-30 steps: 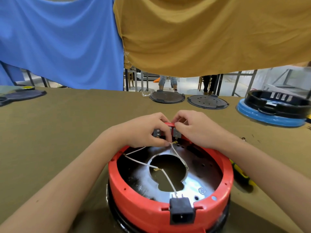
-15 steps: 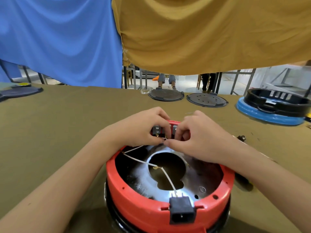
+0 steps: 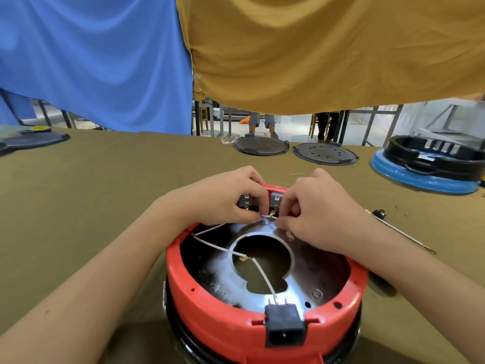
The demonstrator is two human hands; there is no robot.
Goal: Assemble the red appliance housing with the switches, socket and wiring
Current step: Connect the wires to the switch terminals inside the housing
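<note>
red housing point(image 3: 210, 308) holds switches point(image 3: 276, 199), socket point(image 3: 284, 325), white wires point(image 3: 265, 274).

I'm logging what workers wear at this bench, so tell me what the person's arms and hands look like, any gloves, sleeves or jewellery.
Both forearms are bare up to the frame edge, with no sleeves in view. The left hand and right hand wear no gloves, and no rings, watch or wristband show on the parts in view. Nails look short and unpainted.
</note>
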